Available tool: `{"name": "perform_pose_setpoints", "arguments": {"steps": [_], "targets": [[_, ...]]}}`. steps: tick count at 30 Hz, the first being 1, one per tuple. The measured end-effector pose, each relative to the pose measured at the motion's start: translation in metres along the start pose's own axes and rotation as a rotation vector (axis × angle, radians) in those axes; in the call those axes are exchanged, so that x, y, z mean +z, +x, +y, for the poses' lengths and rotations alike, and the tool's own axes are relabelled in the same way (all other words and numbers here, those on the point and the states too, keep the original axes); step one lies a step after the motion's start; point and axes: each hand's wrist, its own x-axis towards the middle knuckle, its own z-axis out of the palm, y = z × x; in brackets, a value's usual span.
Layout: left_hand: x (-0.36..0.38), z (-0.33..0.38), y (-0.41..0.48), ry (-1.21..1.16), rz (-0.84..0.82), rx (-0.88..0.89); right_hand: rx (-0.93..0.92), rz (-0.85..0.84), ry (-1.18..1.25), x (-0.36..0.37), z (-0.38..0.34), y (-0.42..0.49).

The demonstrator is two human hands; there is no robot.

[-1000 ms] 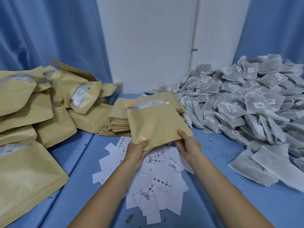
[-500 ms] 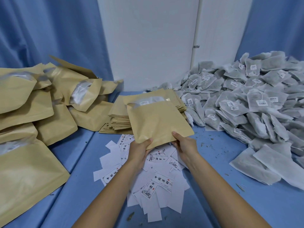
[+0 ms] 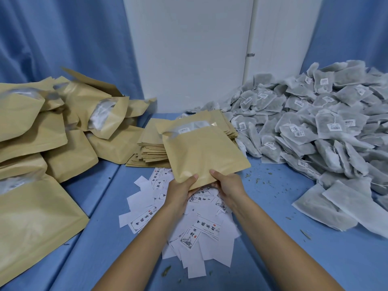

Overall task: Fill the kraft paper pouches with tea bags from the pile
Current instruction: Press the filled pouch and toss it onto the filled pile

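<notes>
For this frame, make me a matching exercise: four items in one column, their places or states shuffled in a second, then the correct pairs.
Column 1
1. held pouch
2. tea bag pile
3. flat pouch stack
4. printed slips

Column 2
A. heaped on the right of the table
B. scattered on the table beneath the hands
C. gripped at its lower edge by the left hand and right hand
D. stacked behind the held pouch

Pairs: 1-C, 2-A, 3-D, 4-B
</notes>
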Motion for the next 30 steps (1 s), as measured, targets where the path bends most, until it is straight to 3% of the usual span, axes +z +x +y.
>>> {"name": "perform_pose_setpoints", "arguments": {"steps": [5,13,17,19,23,27,30], "targets": [[-0.013,0.004,-0.002,0.106,-0.012,-0.121,-0.027,-0.013,-0.071,0.0,0.001,-0.004],[-0.012,0.008,-0.003,0.232,0.039,-0.042,-0.012,-0.001,-0.107,0.006,0.004,-0.006],[-0.013,0.01,-0.003,0.223,-0.072,-0.083,0.032,-0.074,-0.104,0.008,0.008,-0.008],[-0.014,0.011,-0.005,0.337,-0.101,-0.102,0.032,-0.059,-0.17,0.008,0.011,-0.008],[-0.016,0.011,-0.005,0.601,-0.05,0.049,0.003,-0.048,-0.137,0.011,0.015,-0.007],[-0.014,0.011,-0.008,0.638,-0.082,0.093,-0.017,-0.114,-0.018,0.018,0.017,-0.013],[-0.013,0.009,-0.009,0.652,-0.078,0.104,-0.015,-0.088,-0.083,0.018,0.017,-0.015]]}}
